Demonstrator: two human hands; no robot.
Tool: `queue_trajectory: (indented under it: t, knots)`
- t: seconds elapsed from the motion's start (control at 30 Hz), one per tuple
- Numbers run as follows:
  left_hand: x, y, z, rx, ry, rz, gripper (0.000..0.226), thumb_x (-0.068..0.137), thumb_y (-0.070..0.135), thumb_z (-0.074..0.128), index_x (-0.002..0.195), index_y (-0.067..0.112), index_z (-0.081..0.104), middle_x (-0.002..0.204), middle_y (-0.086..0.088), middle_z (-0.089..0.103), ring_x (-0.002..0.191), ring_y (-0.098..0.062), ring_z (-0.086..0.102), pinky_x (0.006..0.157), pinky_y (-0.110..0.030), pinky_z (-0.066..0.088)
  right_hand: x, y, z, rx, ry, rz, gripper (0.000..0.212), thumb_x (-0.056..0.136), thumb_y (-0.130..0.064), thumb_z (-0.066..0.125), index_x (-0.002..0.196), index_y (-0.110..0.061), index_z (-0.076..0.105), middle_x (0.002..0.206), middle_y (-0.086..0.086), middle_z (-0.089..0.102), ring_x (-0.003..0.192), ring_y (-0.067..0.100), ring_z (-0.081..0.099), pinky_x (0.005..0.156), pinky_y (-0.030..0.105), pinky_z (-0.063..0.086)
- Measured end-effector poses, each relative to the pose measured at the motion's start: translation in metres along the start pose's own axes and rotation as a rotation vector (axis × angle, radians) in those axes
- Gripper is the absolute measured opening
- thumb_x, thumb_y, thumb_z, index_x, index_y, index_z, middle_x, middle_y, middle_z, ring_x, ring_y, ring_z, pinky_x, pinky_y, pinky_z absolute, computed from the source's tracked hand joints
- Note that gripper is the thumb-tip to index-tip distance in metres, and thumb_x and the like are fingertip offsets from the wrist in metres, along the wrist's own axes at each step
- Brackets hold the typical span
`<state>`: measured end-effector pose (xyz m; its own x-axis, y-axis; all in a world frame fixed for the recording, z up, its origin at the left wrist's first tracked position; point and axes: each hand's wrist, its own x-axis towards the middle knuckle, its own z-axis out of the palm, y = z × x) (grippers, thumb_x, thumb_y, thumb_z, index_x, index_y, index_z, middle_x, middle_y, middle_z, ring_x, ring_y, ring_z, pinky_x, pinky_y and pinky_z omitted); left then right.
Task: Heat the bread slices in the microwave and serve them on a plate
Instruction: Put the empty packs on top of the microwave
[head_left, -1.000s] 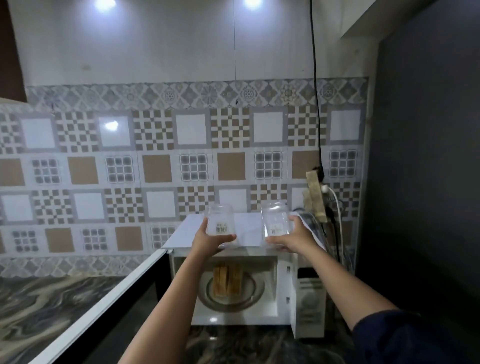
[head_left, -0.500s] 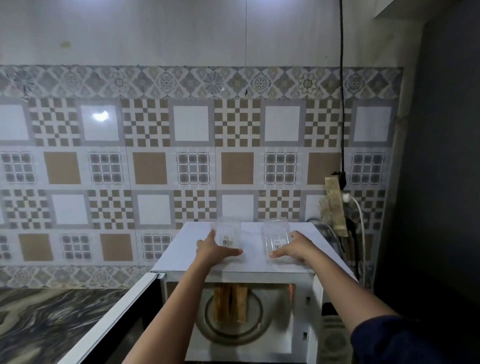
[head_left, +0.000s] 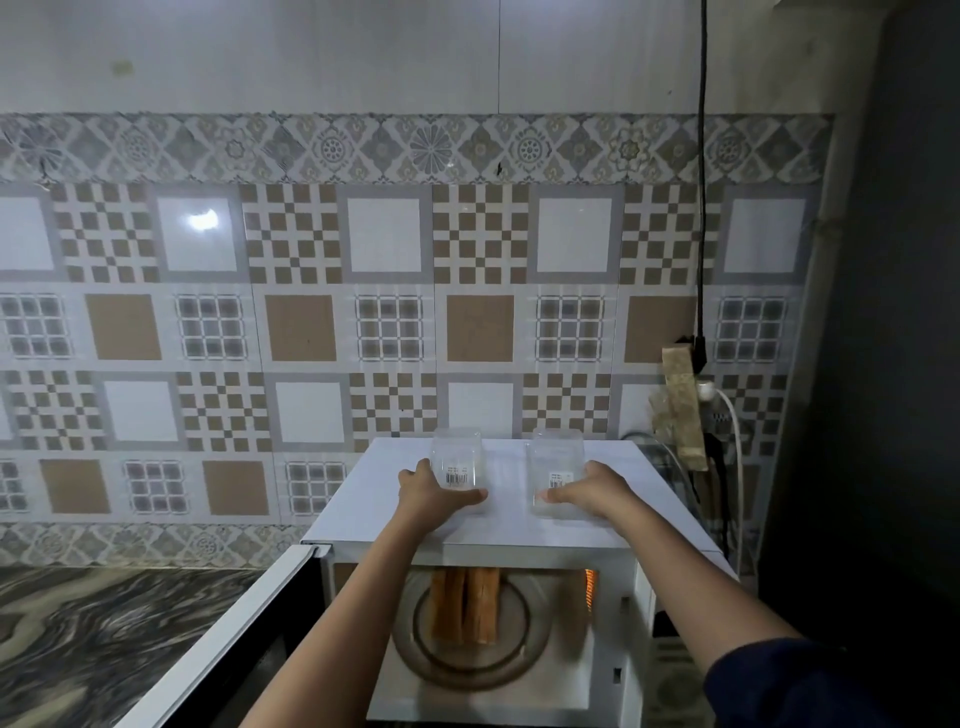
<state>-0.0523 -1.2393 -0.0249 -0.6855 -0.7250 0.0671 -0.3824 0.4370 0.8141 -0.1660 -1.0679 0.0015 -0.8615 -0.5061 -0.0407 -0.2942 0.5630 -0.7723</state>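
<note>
1. White box-shaped microwave (head_left: 519, 525) sits on the dark marbled surface (head_left: 104, 634); its door (head_left: 223, 649) hangs open to its left.
2. Two browned bread slices (head_left: 465, 605) stand on edge, touching, on the round glass turntable (head_left: 470, 670) inside the microwave.
3. Left hand (head_left: 428, 493) is wrapped around a clear plastic tub with barcode label (head_left: 457, 460) on top of the microwave; right hand (head_left: 595, 491) is wrapped around a second clear plastic tub (head_left: 553, 467) beside it.
4. Step, as judged: parking the tubs on the microwave top, bread loaded.
5. Next likely: let go, swing the door shut, start heating. No plate visible.
</note>
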Motion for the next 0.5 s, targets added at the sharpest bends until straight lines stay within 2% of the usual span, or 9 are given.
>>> queue_trajectory:
  t: [0.07,0.17,0.27,0.37,0.5]
  knots:
    - [-0.004,0.003,-0.003,0.015,0.014,-0.001,0.092,0.073,0.045,0.075,0.142,0.011,0.025,0.146,-0.012,0.028,0.132,-0.029,0.032,0.108,-0.040,0.031,-0.004,0.001,-0.003,0.033,-0.013,-0.012,0.047,0.085,-0.027,0.066,0.124,-0.007,0.050,0.127,0.010,0.056,0.115,0.024,0.053,0.089,0.030,0.043]
    - [-0.013,0.009,-0.011,0.000,0.030,-0.020,0.094,0.077,0.043,0.071,0.146,0.010,0.017,0.152,-0.013,0.020,0.137,-0.032,0.029,0.110,-0.042,0.030,-0.014,0.006,-0.009,0.097,-0.013,-0.006,0.061,0.089,-0.031,0.060,0.138,-0.004,0.036,0.137,0.012,0.047,0.122,0.026,0.048,0.095,0.030,0.040]
    - [-0.032,0.009,-0.018,-0.024,0.057,-0.030,0.091,0.081,0.040,0.068,0.148,0.010,0.014,0.154,-0.014,0.019,0.138,-0.032,0.029,0.110,-0.042,0.031,-0.028,0.014,-0.013,0.136,0.001,0.023,0.068,0.090,-0.036,0.057,0.142,-0.002,0.029,0.141,0.012,0.042,0.125,0.027,0.046,0.095,0.030,0.040]
    - [-0.059,0.006,-0.028,-0.081,0.091,-0.034,0.088,0.083,0.034,0.068,0.148,0.009,0.014,0.154,-0.014,0.023,0.138,-0.031,0.030,0.112,-0.043,0.032,-0.050,0.018,-0.016,0.150,0.032,0.028,0.062,0.093,-0.038,0.050,0.139,0.001,0.035,0.135,0.014,0.047,0.120,0.029,0.049,0.087,0.028,0.041]
    - [-0.109,0.001,-0.049,-0.155,0.220,0.006,0.076,0.087,0.026,0.063,0.147,0.007,0.020,0.149,-0.014,0.033,0.135,-0.029,0.037,0.108,-0.041,0.036,-0.085,0.016,-0.011,0.087,0.170,-0.038,0.055,0.093,-0.038,0.046,0.132,0.001,0.042,0.133,0.018,0.045,0.115,0.032,0.050,0.081,0.031,0.039]
